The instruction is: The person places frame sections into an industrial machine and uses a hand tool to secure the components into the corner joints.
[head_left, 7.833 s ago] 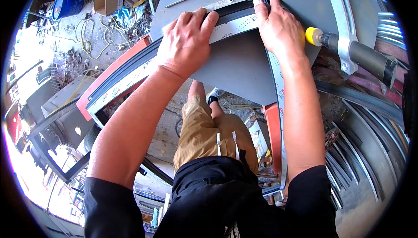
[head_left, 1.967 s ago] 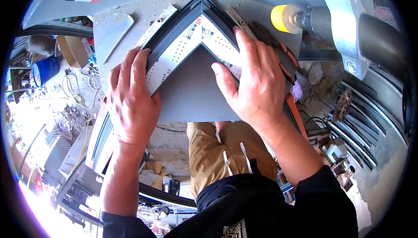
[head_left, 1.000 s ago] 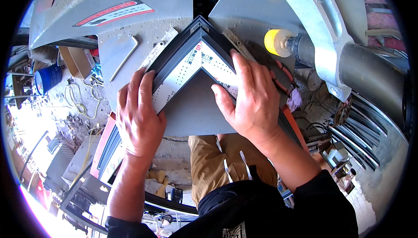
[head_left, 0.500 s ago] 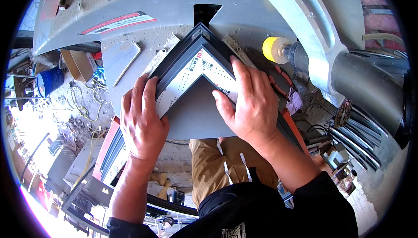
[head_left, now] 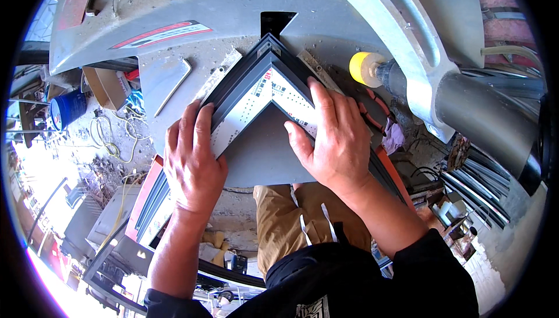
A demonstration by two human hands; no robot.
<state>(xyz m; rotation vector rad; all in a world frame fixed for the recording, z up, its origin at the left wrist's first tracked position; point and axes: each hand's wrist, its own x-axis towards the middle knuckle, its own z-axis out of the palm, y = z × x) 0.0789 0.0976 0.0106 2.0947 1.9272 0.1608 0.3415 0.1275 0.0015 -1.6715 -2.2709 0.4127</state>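
A dark grey window-frame corner (head_left: 269,56), two mitred profiles joined in a V, lies on the grey metal machine table (head_left: 262,164). Its tip points away from me, and white printed film covers the inner faces. My left hand (head_left: 195,161) is closed over the left profile, fingers across the outer edge and thumb by the inner one. On the right profile rests my right hand (head_left: 338,143), fingers wrapped over the outer side, thumb at the inner edge. Light metal bars (head_left: 220,75) flank both outer sides near the tip. The profiles' undersides are hidden.
A dark notch (head_left: 276,24) opens beyond the tip. At the right, a thick metal arm (head_left: 431,85) carries a black cylinder, near a yellow-capped knob (head_left: 365,69). Red-handled pliers (head_left: 377,108) lie beside my right hand. A blue bucket (head_left: 68,108) and cables stand left.
My view has shifted slightly, so the machine's arm appears a little further left and the notch lower. Both hands keep their hold on the frame corner, with hardly any movement.
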